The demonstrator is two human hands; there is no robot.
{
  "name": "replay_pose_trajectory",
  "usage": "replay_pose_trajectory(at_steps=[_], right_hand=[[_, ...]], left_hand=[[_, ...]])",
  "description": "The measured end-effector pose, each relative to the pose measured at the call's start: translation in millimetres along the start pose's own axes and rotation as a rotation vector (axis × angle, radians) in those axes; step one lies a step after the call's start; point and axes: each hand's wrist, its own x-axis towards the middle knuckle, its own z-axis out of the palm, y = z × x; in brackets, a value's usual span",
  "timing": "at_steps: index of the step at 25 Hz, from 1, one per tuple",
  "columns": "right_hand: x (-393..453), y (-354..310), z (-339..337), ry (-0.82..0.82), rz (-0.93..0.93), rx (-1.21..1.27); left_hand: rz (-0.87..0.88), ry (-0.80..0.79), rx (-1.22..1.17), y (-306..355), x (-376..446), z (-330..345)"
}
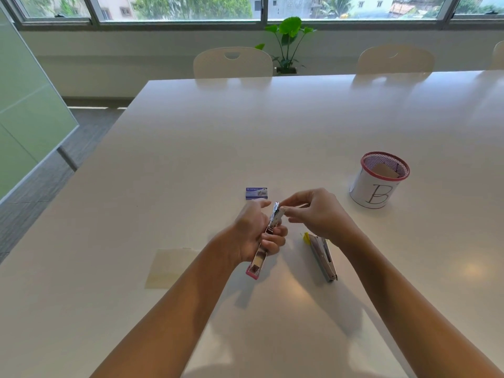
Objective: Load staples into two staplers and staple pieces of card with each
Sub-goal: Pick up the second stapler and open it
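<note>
The left hand (252,233) grips the opened pink stapler (263,248) above the table (272,126), fingers curled round its middle; the right hand (313,211) pinches its raised metal tip. The yellow stapler (323,256) lies just beside the right wrist

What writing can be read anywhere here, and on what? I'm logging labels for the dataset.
"B": handwritten on the white paper wrapped round the mesh cup.
Small blue staple box: carries a printed brand word, too blurred to read.
Pink stapler and yellow stapler: no legible text.
</note>
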Motion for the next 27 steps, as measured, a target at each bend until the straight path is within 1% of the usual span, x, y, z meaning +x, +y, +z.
replay_pose_trajectory(at_steps=[4, 6, 10, 14, 17, 21, 24, 27], right_hand=[[-14.1, -8.6, -1.9, 0.061, -0.195, -0.08], [-19.0, -12.0, -1.7, 0.085, -0.252, -0.101], [-23.5, -17.5, -5.6, 0.112, -0.263, -0.025], [-27.1, -19.3, -6.5, 0.114, -0.259, 0.017], [-32.9, -21.7, -5.5, 0.143, -0.281, -0.02], [-42.9, -26.3, -0.6, 0.221, -0.363, -0.085], [-45.0, -29.5, -2.6, 0.228, -0.354, -0.111], [-46.5, -32.1, -6.1, 0.216, -0.358, -0.213]], left_hand=[[0.125, -0.041, 0.06, -1.9, 0.2, -2.1], [0.161, -0.052, 0.076, -2.8, 0.0, -1.3], [0.242, -0.068, 0.11, -9.0, 0.3, -1.0], [0.281, -0.094, 0.135, -13.2, -1.7, -0.8], [0.308, -0.121, 0.137, -16.7, -3.0, -0.2], [0.365, -0.15, 0.139, -20.8, -3.5, 2.7], [0.373, -0.154, 0.172, -19.7, -5.5, 3.6], [0.362, -0.155, 0.206, -20.1, -8.4, 4.0]])
